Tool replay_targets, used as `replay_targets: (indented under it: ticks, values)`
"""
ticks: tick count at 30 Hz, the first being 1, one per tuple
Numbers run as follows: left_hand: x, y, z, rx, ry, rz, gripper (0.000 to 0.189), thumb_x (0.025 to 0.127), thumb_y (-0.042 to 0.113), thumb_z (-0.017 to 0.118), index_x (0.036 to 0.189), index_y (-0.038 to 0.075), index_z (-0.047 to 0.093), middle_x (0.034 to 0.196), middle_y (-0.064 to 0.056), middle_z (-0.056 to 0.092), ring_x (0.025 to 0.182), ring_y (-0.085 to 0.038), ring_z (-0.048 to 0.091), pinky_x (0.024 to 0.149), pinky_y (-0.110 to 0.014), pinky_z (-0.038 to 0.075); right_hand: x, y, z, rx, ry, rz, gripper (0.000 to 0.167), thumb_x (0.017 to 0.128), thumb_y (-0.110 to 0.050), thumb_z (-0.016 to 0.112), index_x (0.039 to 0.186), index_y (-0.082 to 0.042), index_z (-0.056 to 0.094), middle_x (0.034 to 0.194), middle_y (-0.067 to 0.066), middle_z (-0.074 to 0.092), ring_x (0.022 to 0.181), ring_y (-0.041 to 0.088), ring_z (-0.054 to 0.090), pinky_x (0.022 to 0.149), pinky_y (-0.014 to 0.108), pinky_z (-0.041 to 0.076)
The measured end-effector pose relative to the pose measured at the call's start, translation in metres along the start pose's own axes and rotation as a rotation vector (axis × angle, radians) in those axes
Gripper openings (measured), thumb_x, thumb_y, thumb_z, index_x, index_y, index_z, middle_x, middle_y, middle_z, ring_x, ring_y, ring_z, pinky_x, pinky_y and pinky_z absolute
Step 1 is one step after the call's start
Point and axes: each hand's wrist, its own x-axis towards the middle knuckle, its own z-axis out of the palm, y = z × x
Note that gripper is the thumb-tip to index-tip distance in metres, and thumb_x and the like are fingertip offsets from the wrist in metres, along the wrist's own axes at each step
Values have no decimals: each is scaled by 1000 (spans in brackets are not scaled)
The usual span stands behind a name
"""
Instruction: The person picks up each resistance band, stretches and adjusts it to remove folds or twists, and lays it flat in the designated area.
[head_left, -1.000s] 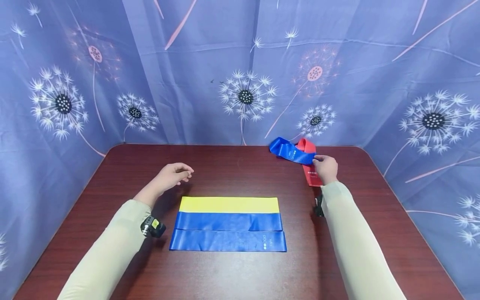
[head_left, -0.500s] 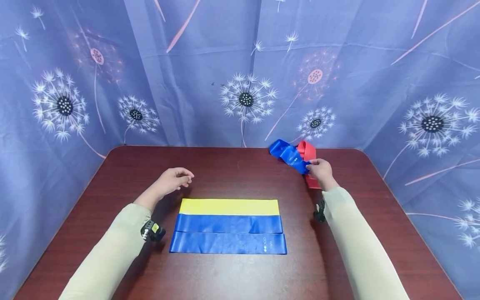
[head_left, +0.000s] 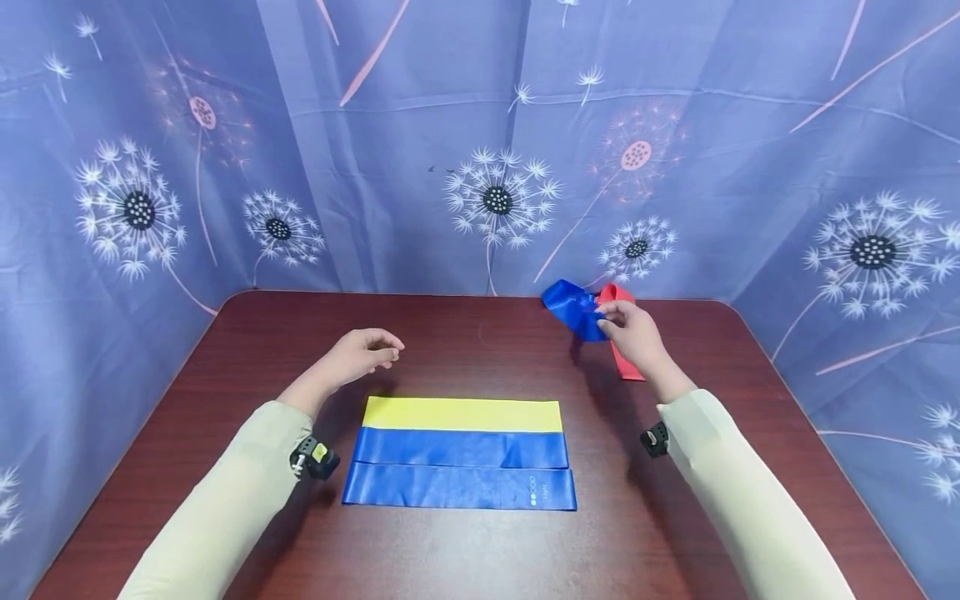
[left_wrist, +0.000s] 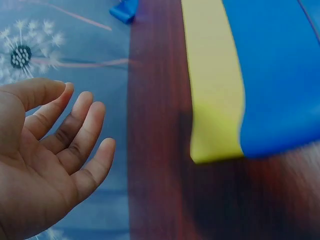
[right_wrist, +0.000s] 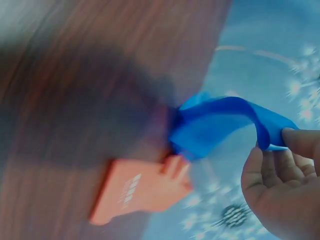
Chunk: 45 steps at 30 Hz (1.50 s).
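Observation:
My right hand pinches one end of a blue resistance band between thumb and fingers at the back right. In the right wrist view that blue band arches up from the table to the fingertips. Partly behind the hand lies a red resistance band, folded over at its far end. My left hand hovers over the table with loosely bent fingers and holds nothing. Closest to it, a flat yellow band lies above two flat blue bands, edge to edge in a row.
The dark red-brown wooden table has rounded far corners. A blue curtain printed with dandelions hangs along its back and both sides. Each wrist carries a small black camera.
My right hand has lifted the blue band's end and drawn it leftward, uncovering more of the red band's folded top. The left hand stays nearly in place.

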Motion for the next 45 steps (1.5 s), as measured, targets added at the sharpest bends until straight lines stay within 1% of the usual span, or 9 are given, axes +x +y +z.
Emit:
replay_targets:
  ticks: [4, 8, 13, 17, 23, 29, 34, 39, 45]
  values:
    - [7, 16, 9, 51, -5, 92, 33, 101, 14, 61, 129, -2, 65, 123, -25, 70, 112, -39, 67, 96, -51, 55, -3, -20, 6, 43, -29, -62, 25, 101, -4, 59, 123, 8, 61, 121, 32, 67, 112, 43, 66, 84, 29, 52]
    - [13, 36, 22, 75, -24, 183, 35, 99, 14, 63, 131, 0, 66, 126, -22, 71, 122, -38, 65, 106, -52, 51, -6, -36, 15, 118, -96, -77, 25, 101, -5, 59, 124, 5, 61, 120, 30, 68, 103, 34, 67, 76, 19, 50]
    - [23, 59, 43, 18, -73, 263, 39, 97, 10, 64, 135, -1, 62, 130, -24, 68, 123, -37, 66, 108, -50, 51, -11, -52, 26, 233, -202, -52, 27, 102, -8, 58, 127, 4, 59, 117, 27, 68, 91, 17, 61, 75, 21, 54]
    - [33, 75, 59, -12, -103, 302, 44, 97, 9, 65, 140, 0, 58, 137, -23, 65, 129, -39, 62, 113, -50, 47, -15, -62, 33, 263, -253, -49, 27, 102, -7, 59, 127, 3, 60, 113, 25, 68, 83, 14, 58, 75, 28, 54]
    - [44, 91, 76, -24, -144, 276, 53, 98, 14, 67, 148, 6, 51, 151, -20, 54, 141, -40, 50, 119, -54, 40, -19, -74, 37, 283, -315, -77, 28, 102, -9, 58, 128, 1, 59, 117, 26, 68, 87, 15, 61, 79, 30, 54]
    - [52, 97, 88, 29, -199, 293, 54, 99, 12, 66, 150, 4, 49, 153, -18, 50, 146, -36, 44, 124, -53, 34, -23, -85, 38, 342, -371, -123, 29, 101, -6, 58, 129, 2, 58, 119, 27, 67, 94, 16, 63, 81, 27, 57]
    - [55, 97, 92, 32, -257, 267, 44, 97, 16, 69, 138, 1, 59, 136, -16, 65, 126, -31, 61, 115, -47, 47, -26, -92, 36, 323, -349, -134, 29, 101, -5, 59, 129, 1, 59, 118, 25, 68, 99, 20, 65, 82, 26, 59]
    - [55, 88, 88, 101, -199, 224, 41, 94, 24, 74, 128, 4, 65, 121, -14, 74, 107, -27, 69, 102, -44, 56, -27, -93, 30, 314, -265, -109, 28, 102, -7, 59, 129, 0, 59, 120, 25, 68, 98, 21, 67, 86, 32, 61]
    - [56, 72, 80, 180, -149, 206, 33, 92, 22, 75, 119, 4, 67, 112, -14, 76, 99, -26, 69, 99, -45, 57, -25, -89, 21, 378, -163, -93, 30, 101, -6, 60, 129, 3, 59, 110, 17, 69, 88, 10, 64, 79, 21, 58]
